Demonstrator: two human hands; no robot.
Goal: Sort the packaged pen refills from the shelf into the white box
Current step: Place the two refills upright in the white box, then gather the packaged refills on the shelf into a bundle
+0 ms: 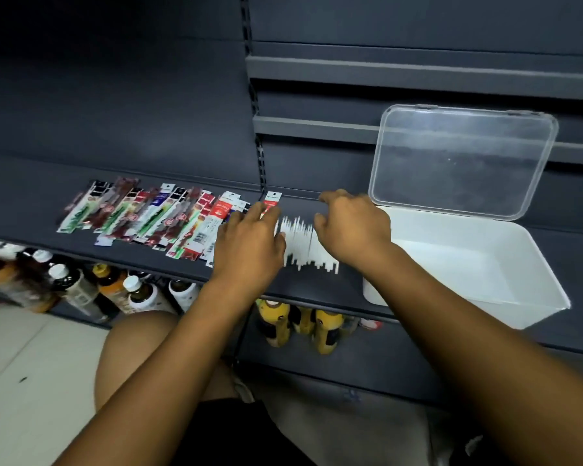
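Observation:
Several packaged pen refills point(142, 215) lie fanned in a row on the dark shelf point(31, 203), left of centre. My left hand point(249, 243) rests on the right end of that row, its fingers over a red-and-white pack point(270, 201). A spread of white refill packs point(305, 245) lies between my hands. My right hand point(350, 227) hovers over its right side with curled fingers; whether it grips anything is hidden. The white box point(539, 264) stands open and empty at the right, its clear lid point(461, 159) leaning back against the shelf wall.
Bottles with white and orange caps point(81, 284) stand on the lower shelf at left, and yellow bottles point(300, 324) below the middle. Grey shelf rails point(317, 127) run behind. My knee point(132, 348) and a pale floor point(21, 364) are at the bottom left.

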